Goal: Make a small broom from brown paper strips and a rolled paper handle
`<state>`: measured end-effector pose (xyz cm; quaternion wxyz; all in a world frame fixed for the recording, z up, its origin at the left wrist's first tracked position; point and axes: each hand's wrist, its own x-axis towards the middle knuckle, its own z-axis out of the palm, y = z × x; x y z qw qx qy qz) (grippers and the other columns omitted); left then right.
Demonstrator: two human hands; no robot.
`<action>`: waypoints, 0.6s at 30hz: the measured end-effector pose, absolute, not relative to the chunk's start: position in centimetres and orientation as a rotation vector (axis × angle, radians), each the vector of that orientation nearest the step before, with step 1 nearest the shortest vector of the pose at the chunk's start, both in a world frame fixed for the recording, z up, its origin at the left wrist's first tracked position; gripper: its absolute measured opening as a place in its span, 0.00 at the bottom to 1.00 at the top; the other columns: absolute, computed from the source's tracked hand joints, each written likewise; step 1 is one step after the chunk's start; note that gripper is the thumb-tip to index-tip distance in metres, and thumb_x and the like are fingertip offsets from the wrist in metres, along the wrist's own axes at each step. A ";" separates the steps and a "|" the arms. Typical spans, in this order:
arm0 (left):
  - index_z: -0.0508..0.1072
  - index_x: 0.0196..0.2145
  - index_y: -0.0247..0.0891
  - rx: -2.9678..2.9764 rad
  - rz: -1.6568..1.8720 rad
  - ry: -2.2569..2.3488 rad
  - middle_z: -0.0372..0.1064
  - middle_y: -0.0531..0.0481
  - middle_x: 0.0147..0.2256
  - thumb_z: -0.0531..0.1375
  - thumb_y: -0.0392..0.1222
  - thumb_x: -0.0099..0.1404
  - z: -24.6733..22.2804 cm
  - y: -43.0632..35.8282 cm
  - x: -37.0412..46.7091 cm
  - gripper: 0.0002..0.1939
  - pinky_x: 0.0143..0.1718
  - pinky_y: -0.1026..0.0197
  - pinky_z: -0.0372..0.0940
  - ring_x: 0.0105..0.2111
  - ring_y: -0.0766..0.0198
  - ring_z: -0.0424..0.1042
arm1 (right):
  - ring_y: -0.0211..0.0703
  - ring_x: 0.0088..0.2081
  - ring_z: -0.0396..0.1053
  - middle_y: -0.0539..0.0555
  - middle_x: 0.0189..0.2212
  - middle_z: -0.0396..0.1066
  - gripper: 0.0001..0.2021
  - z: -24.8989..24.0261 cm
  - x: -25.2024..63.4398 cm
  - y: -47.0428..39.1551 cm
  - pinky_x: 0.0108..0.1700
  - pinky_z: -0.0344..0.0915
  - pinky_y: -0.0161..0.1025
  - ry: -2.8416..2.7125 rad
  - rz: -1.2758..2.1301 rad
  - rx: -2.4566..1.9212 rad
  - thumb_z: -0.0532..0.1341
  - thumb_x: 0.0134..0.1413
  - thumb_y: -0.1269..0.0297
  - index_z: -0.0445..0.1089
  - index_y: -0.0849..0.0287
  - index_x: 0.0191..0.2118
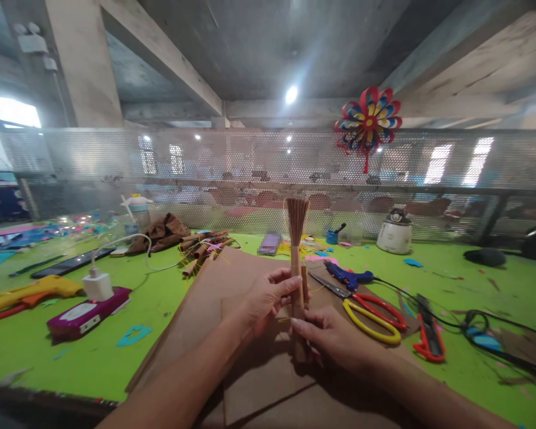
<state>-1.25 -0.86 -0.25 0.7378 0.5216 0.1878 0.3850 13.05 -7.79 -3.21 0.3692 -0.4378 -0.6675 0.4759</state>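
A brown paper bundle (296, 262) stands upright in the middle of the view, its top fanned into thin strips, with a thin yellow thread looping around the fan. My left hand (270, 295) pinches its middle from the left, fingers partly behind it. Lower down, my right hand (324, 333) is closed on the bundle's base from the right. A shorter brown piece shows just right of the bundle. Beneath both hands lies brown paper (245, 357). Scissors with red and yellow handles (370, 316) lie to the right of my hands.
Right: a blue glue gun (348, 277) with black cable, a red-handled cutter (429, 333) and a white pot (395, 233). Left: a purple power strip (87, 314), a phone (71, 263), a yellow glue gun (36, 293) and several brown rolls (205, 247). A perforated screen (259, 161) stands behind.
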 end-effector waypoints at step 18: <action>0.75 0.34 0.33 1.140 0.894 0.423 0.73 0.46 0.31 0.68 0.39 0.51 0.3 -0.2 -1.5 0.11 0.37 0.63 0.66 0.32 0.63 0.72 | 0.35 0.23 0.63 0.52 0.24 0.69 0.18 -2.4 13.4 -8.2 0.26 0.60 0.33 -1.821 0.994 -1.196 0.57 0.54 0.50 0.71 0.63 0.35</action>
